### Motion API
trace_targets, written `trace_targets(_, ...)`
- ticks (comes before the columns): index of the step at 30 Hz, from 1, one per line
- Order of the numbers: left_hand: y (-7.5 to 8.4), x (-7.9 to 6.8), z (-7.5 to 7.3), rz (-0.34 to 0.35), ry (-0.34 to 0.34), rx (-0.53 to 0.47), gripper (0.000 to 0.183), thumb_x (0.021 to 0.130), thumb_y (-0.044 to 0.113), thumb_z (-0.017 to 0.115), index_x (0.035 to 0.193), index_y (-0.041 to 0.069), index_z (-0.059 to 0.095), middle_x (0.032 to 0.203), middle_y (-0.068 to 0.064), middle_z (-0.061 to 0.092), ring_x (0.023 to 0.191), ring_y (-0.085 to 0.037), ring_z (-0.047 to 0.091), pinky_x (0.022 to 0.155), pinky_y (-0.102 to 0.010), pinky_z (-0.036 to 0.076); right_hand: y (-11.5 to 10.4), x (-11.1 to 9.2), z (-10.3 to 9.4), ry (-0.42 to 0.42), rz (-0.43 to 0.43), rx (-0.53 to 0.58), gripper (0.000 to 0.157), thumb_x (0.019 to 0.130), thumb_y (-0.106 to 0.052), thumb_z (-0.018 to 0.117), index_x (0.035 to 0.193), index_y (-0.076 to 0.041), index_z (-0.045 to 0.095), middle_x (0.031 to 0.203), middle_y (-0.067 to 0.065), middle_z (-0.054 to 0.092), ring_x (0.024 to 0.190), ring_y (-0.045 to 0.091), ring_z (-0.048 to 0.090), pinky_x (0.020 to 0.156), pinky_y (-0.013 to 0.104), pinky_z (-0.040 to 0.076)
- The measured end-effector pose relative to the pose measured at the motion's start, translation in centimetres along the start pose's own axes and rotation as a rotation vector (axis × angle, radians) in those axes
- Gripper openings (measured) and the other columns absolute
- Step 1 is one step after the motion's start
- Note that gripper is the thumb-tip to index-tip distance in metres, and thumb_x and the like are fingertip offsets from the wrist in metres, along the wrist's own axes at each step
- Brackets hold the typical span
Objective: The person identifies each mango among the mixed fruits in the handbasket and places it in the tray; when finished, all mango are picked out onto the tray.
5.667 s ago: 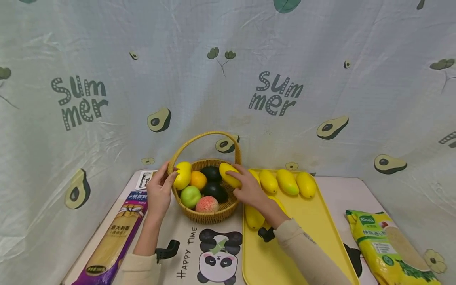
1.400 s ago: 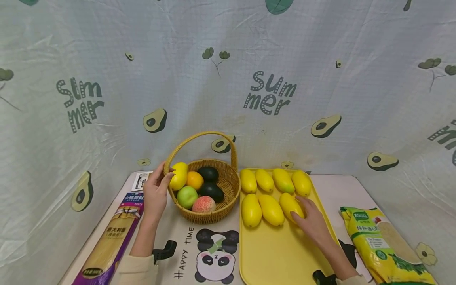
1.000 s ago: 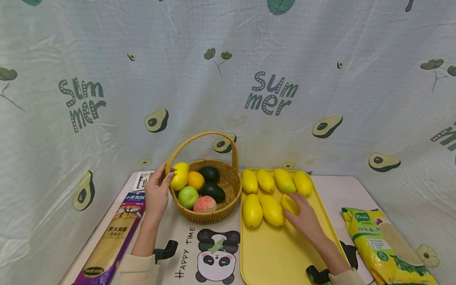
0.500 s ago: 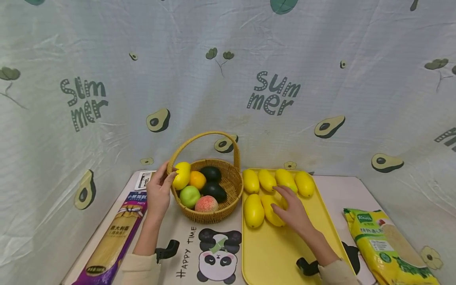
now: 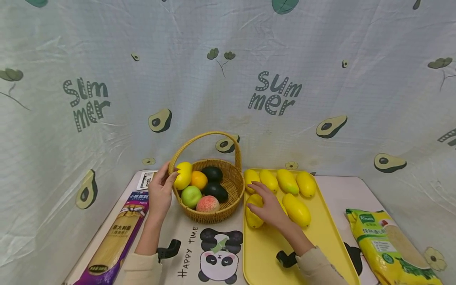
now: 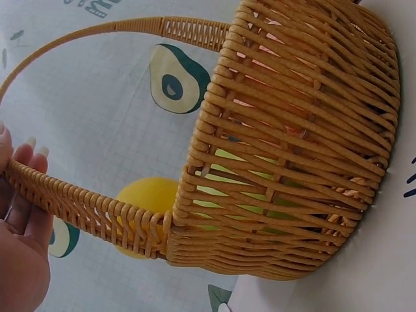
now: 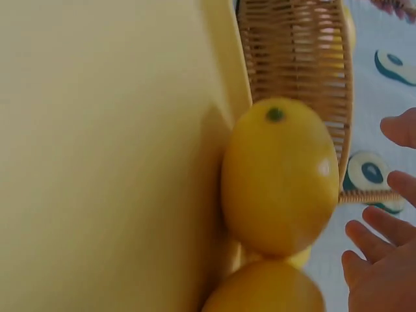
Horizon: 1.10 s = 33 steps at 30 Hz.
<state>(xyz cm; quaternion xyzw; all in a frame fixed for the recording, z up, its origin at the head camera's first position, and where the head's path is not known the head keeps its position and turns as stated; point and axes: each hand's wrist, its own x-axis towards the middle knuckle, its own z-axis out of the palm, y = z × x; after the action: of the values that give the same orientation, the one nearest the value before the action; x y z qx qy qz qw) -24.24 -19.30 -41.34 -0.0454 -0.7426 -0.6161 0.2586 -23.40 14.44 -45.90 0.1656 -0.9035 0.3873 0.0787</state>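
My left hand [image 5: 159,196] holds the left side of the handle of a wicker basket [image 5: 210,217]; in the left wrist view, its fingers pass behind the handle [image 6: 84,201]. Inside lie a yellow fruit [image 5: 183,176], an orange [image 5: 198,180], a green apple [image 5: 191,196], a peach [image 5: 208,204] and two dark avocados [image 5: 215,192]. Over a yellow tray [image 5: 285,249], my right hand [image 5: 268,208] is spread with nothing in it, above the front-left mango [image 5: 253,221]. It partly covers the middle front mango. Another mango [image 5: 297,209] lies to its right.
Several mangoes [image 5: 286,181] form the tray's back row. A spaghetti pack [image 5: 117,237] lies at the left, and a yellow-green Knorr bag [image 5: 388,245] at the right. A printed curtain [image 5: 199,87] hangs behind the table.
Earlier the right hand held a mango over the basket's right side. That mango then lay at the front row's right end; the hand let go and moved left. The left hand stayed on the handle.
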Motion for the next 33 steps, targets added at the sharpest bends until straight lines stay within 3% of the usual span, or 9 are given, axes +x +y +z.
trace_targets(5,0.0,-0.1,-0.1,0.014,-0.001,0.008,0.041,0.100,0.029,0.058,0.141,0.021,0.057,0.121,-0.008,0.064,0.113,-0.002,0.059,0.095,-0.008,0.050,-1.0,1.0,1.6,-0.020,-0.026,0.047,0.059,0.087,-0.026,0.073,0.143,-0.021,0.054,0.154,0.001,0.044,0.142,0.025,0.043,0.116,0.052,0.041)
trace_targets(13,0.7,-0.2,-0.3,0.050,-0.024,-0.003,0.043,0.100,0.026,0.059,0.142,0.018,0.055,0.126,-0.010,0.066,0.115,-0.003,0.061,0.095,-0.009,0.050,-2.5,1.7,3.5,-0.028,-0.042,0.065,0.059,0.087,-0.027,0.071,0.143,-0.021,0.054,0.154,0.003,0.045,0.143,0.026,0.042,0.114,0.052,0.042)
trace_targets(20,0.7,0.0,-0.3,0.047,0.006,-0.008,0.047,0.098,0.026,0.062,0.142,0.012,0.055,0.131,-0.013,0.064,0.127,-0.022,0.059,0.097,-0.012,0.050,-3.7,2.7,4.7,-0.052,-0.096,0.043,0.058,0.087,-0.029,0.071,0.141,-0.021,0.055,0.154,0.005,0.044,0.141,0.029,0.043,0.114,0.055,0.042)
trace_targets(33,0.9,0.2,-0.2,0.095,0.074,-0.023,0.040,0.095,0.017,0.067,0.134,0.014,0.063,0.130,-0.010,0.062,0.124,-0.019,0.061,0.095,-0.012,0.050,-6.8,5.4,6.8,-0.139,-0.191,0.005,0.059,0.093,-0.035,0.067,0.147,-0.020,0.048,0.156,0.004,0.041,0.142,0.029,0.043,0.116,0.053,0.040)
